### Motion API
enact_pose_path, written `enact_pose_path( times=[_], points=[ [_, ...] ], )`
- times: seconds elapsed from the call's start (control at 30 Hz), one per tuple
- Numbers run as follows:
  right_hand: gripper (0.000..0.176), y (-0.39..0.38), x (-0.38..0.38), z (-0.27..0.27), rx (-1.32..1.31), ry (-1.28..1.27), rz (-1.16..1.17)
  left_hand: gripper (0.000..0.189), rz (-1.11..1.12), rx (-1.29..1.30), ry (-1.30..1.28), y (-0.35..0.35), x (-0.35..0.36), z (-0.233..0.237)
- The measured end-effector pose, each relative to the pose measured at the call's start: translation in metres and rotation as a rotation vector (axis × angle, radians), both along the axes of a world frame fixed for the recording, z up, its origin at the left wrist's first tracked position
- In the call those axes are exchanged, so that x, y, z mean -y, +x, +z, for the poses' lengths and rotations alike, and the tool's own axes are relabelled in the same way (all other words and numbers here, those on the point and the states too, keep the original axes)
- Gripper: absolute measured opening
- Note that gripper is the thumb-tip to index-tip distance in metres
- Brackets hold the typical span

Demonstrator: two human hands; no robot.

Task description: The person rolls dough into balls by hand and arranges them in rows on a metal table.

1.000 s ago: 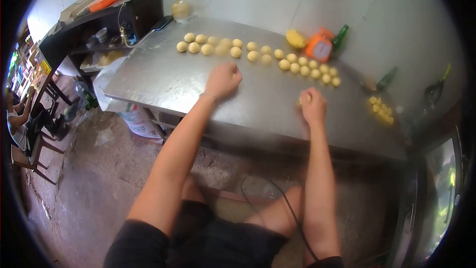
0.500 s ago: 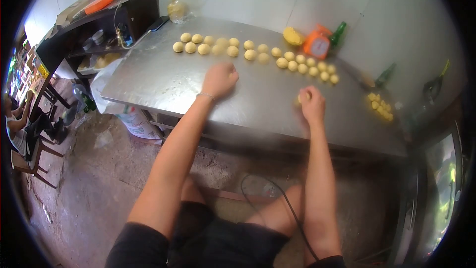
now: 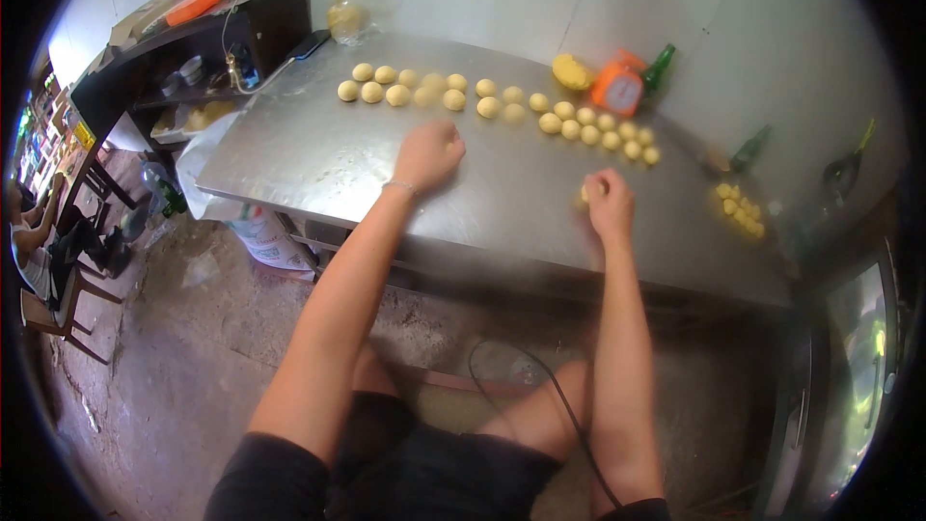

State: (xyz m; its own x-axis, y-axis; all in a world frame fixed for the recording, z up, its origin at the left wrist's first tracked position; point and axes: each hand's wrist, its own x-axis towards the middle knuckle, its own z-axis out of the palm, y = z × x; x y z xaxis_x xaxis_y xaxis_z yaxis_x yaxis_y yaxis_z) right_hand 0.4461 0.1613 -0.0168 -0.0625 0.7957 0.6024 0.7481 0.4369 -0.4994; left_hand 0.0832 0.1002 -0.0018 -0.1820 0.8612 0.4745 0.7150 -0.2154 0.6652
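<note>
My left hand (image 3: 431,154) is curled closed, low over the metal table (image 3: 318,150); its fingers face away, so anything under them is hidden. My right hand (image 3: 610,201) is closed around a yellow dough ball, only a sliver of which shows at its left side. Beyond my hands, round yellow dough balls (image 3: 397,95) sit in two rows along the back of the table. Smaller dough balls (image 3: 610,140) continue the rows to the right. Rougher dough pieces (image 3: 741,212) lie in a cluster at the far right.
Behind the rows stand an orange scale (image 3: 617,92), a yellow lump (image 3: 572,71) and a green bottle (image 3: 659,68). A bagged jar (image 3: 344,19) and a phone (image 3: 311,44) are at the back left. A person (image 3: 43,241) sits at far left, near a dark shelf (image 3: 260,34).
Hardly anything differs. My right hand has shifted very slightly, still closed; my left hand holds the same place. The view itself has moved a touch.
</note>
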Motion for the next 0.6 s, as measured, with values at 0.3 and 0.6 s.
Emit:
enact_pose_path(
  times=[0.3,0.6],
  points=[
    [0.029,-0.0016,0.0037,0.0035,-0.032,-0.028,0.008,0.03,0.007,0.012,-0.008,0.0001,-0.0004,-0.0002],
    [0.032,0.0,0.0006,0.0023,-0.049,-0.061,0.006,0.026,0.015,0.004,-0.016,0.0015,0.002,0.001]
  ],
)
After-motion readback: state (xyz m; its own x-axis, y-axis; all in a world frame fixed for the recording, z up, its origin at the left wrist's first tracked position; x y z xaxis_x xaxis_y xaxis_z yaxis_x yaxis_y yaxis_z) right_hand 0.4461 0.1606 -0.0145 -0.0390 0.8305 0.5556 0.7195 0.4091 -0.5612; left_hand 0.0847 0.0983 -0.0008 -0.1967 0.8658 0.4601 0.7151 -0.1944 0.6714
